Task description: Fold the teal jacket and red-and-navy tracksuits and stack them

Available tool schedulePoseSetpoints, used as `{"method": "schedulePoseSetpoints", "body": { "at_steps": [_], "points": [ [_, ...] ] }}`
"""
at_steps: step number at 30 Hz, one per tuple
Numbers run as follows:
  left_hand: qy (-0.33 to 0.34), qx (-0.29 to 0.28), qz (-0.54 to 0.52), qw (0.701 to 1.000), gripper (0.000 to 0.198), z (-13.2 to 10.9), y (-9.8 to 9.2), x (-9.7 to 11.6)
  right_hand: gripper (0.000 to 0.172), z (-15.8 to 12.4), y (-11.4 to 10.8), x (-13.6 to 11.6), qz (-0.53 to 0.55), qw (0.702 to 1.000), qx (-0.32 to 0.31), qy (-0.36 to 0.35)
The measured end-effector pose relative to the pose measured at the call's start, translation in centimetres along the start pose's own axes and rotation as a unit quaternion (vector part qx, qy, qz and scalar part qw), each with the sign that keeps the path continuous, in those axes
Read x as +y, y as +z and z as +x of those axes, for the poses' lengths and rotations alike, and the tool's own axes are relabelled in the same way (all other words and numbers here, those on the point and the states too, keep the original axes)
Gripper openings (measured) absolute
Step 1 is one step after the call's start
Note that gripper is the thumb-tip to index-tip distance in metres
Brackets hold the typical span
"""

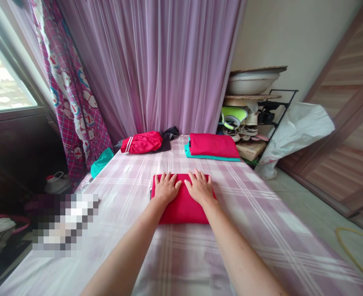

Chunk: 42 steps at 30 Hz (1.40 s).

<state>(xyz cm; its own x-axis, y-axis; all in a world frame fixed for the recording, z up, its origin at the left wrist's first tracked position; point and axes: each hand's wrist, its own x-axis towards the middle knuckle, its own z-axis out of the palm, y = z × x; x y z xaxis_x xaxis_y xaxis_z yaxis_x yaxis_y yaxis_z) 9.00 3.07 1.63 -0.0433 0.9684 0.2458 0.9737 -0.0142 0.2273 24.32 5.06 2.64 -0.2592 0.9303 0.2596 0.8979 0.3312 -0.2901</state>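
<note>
A folded red garment [183, 205] lies in the middle of the checked cloth, squared into a flat rectangle. My left hand [166, 188] rests palm down on its upper left part, fingers spread. On its upper right part lies my right hand [200, 188], also flat with the fingers apart. A sliver of dark fabric shows at the garment's left edge. Farther back on the right, another folded red garment [214, 144] sits on top of a folded teal garment [214, 157]. At the back left is a loosely bunched red garment [143, 142] with white stripes, beside dark fabric [171, 133].
The checked cloth [116, 230] covers the wide surface under the clothes. Purple curtains [150, 61] hang behind it. On the right stands a rack [278, 123] with shoes and a basin [252, 82], next to a white sack [298, 131]. A teal item [102, 161] lies at the left edge.
</note>
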Motion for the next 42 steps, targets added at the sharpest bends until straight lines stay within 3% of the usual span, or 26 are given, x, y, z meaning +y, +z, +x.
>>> {"method": "schedulePoseSetpoints", "body": {
  "at_steps": [2,4,9,13,16,19,25,28,34,39,42],
  "points": [
    [-0.018,-0.021,0.003,1.0,0.049,-0.1,1.3,-0.3,0.051,0.0,1.7,0.7,-0.009,0.998,-0.052,0.02],
    [-0.018,-0.018,0.001,1.0,0.049,-0.2,2.1,-0.6,0.052,0.0,2.7,1.2,-0.006,0.998,-0.06,0.017],
    [-0.006,0.014,-0.022,1.0,0.041,0.0,2.4,-1.7,0.044,-0.5,3.0,2.1,0.016,1.0,0.013,-0.003],
    [0.011,0.073,-0.054,0.996,0.039,-1.3,2.2,-5.1,0.046,-3.0,2.2,4.5,0.008,0.996,0.084,0.016],
    [-0.047,0.087,-0.036,0.994,0.041,-3.8,1.5,-7.9,0.046,-5.5,1.1,6.5,-0.045,0.993,0.055,0.097],
    [-0.099,0.047,0.018,0.994,0.043,-6.0,0.3,-9.1,0.043,-6.8,-0.2,7.6,-0.07,0.989,-0.007,0.129],
    [-0.147,-0.066,0.028,0.987,0.036,-6.4,-2.5,-7.0,0.038,-5.3,-1.4,7.0,-0.004,0.975,-0.13,0.181],
    [-0.173,-0.084,-0.013,0.981,0.027,-5.9,-2.8,-6.1,0.035,-4.6,-1.7,6.4,-0.002,0.972,-0.144,0.186],
    [-0.182,0.028,-0.08,0.98,0.021,-5.9,-1.5,-5.1,0.034,-4.3,-2.7,5.6,0.068,0.964,-0.15,0.207],
    [-0.113,0.105,-0.108,0.982,0.024,-4.9,-1.6,-3.3,0.026,-4.2,-3.2,3.4,0.045,0.985,-0.028,0.163],
    [-0.057,0.124,-0.122,0.983,0.024,-3.0,-2.1,-2.1,0.022,-3.3,-3.5,2.3,0.018,0.993,0.009,0.115]
  ]
}}
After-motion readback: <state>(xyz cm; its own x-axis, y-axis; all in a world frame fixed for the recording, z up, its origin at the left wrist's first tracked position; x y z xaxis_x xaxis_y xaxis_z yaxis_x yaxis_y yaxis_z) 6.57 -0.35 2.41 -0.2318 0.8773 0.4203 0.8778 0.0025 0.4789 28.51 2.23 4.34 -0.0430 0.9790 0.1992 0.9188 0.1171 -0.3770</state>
